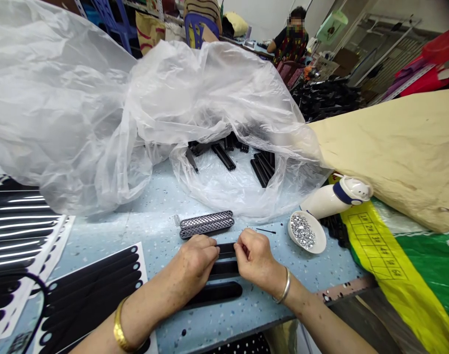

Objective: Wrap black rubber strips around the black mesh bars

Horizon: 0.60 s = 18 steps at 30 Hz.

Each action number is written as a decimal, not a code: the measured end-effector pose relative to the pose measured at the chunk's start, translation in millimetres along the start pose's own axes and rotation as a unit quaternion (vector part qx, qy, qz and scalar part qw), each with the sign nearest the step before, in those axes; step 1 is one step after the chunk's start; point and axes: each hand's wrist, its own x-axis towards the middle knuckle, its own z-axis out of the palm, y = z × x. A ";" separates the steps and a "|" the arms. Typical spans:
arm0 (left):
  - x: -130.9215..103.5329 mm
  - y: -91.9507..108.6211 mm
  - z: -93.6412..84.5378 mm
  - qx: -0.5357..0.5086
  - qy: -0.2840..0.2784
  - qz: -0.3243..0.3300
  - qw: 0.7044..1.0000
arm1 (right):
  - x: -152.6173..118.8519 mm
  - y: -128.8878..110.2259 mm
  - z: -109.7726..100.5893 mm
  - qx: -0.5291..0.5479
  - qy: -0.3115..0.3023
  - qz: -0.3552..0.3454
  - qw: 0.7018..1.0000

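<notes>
Because the white bowl (pixel 322 241) of loose silvery bits (pixel 302 231) stands on the bench (pixel 268 309) near the right hand (pixel 255 253), a sideways knock could well spill them. Head view: right hand and left hand (pixel 198 258) — fingers curled, both apparently pinching one black strip (pixel 227 250), left of the bowl. Should either pinch slip, the strip might skew. Strip — narrow, dark, straight-edged, ends hidden by fingers. Two similar black pieces (pixel 224 292): lying farther from the bowl.

White wall (pixel 268 14) at the back, 2 blue plastic chairs (pixel 202 18) stand beyond the speckled light-blue counter (pixel 205 324), slatted panel (pixel 404 64) upper right.
</notes>
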 end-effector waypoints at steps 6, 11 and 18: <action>1.1 1.9 -2.6 0.002 -0.008 -0.004 1.000 | -0.1 -1.8 0.2 -0.036 0.003 -0.018 0.999; 1.9 1.3 -2.0 -0.002 -0.001 0.004 1.000 | -4.5 1.1 2.3 -0.038 0.016 -0.028 0.999; 0.6 0.5 -0.1 -0.006 0.002 -0.002 1.000 | -11.6 11.6 4.7 0.080 0.003 0.080 0.994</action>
